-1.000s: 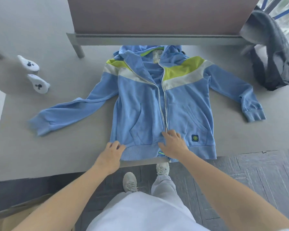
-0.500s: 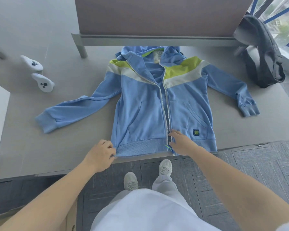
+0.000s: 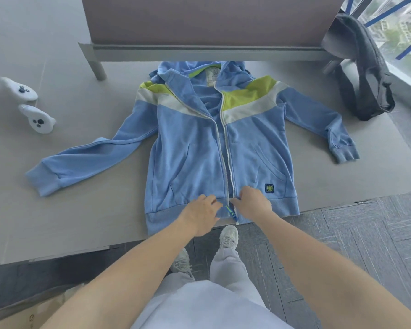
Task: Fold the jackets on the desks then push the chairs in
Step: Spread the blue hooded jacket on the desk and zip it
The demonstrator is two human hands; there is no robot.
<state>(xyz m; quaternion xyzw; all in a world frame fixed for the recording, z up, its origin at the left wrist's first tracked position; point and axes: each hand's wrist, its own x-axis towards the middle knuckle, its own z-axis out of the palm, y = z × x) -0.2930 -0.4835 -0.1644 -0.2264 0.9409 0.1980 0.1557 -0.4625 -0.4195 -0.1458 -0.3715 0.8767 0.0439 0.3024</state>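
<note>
The blue jacket (image 3: 207, 150) lay flat and face up on the grey table (image 3: 81, 210), hood toward the partition panel (image 3: 199, 20) and hem at the near edge. Both sleeves were spread outward, the left-hand one reaching toward the near left. The zip was closed along most of its length, and the zip pull (image 3: 230, 210) sat at the hem.

The left hand (image 3: 201, 216) was on the hem just left of the zip pull, pinching the fabric between thumb and fingers. The right hand (image 3: 254, 201) was on the hem just right of the zip, fingers curled down onto the fabric; whether it gripped the cloth could not be told.

Two white controllers (image 3: 37, 118) lay on the far left of the table, well apart from the jacket. A dark grey garment (image 3: 363, 74) hung over the far right corner
</note>
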